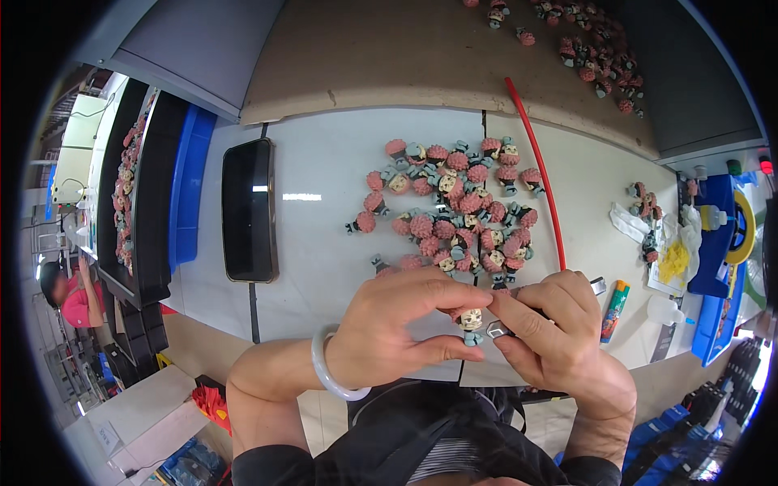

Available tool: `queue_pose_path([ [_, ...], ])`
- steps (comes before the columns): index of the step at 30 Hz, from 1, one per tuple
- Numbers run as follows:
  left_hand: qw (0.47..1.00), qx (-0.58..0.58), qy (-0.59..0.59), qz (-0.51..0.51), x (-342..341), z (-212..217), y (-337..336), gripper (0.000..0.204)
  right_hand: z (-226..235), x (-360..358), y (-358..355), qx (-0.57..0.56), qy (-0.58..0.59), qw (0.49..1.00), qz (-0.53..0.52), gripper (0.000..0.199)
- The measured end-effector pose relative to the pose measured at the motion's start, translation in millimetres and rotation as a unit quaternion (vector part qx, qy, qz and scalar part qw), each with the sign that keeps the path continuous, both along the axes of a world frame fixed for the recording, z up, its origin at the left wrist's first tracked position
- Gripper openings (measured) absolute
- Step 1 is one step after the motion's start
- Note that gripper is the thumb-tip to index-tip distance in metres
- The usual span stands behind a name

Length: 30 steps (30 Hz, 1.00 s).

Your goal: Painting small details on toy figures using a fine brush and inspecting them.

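Note:
Near the table's front edge, my left hand (389, 328) pinches a small figurine (471, 321) between thumb and fingers. The figurine has a pale face, a pink top and grey-blue feet. My right hand (555, 324) is closed on a slim metal tool (497, 329), whose looped, shiny end comes close to the figurine's side. Most of this tool is hidden by the fingers, so its exact kind cannot be made out. Just beyond both hands lies a loose pile of similar pink-haired figurines (454, 202) on the white table (324, 324).
A black phone (249, 211) lies at left, before a blue bin (190, 186). A red rod (539, 166) slants right of the pile. A lighter (615, 311), a small bottle (666, 310) and yellow material (673, 262) sit right. More figurines (600, 65) fill a brown chute (389, 57) behind.

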<state>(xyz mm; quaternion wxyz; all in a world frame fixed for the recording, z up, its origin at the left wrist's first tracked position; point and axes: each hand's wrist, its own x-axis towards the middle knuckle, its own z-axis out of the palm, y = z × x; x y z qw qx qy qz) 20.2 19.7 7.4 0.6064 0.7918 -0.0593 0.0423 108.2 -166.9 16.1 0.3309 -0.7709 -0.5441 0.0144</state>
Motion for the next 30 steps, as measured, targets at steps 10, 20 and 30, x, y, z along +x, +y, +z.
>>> queue_pose_path([
  [10, 0.998, 0.056, -0.012, 0.035, -2, -2, -3, 0.048, -3, -1, 3, -0.009, 0.012, 1.000, -0.012, 0.029],
  [20, 0.999, -0.009, -0.010, 0.041, 0, -4, -5, 0.047, -8, 2, 3, 0.026, -0.024, 0.999, -0.018, 0.033],
  [30, 0.984, -0.162, 0.075, 0.022, -4, -6, -7, 0.044, 1, 1, 0, 0.003, 0.103, 0.995, -0.014, 0.018],
])
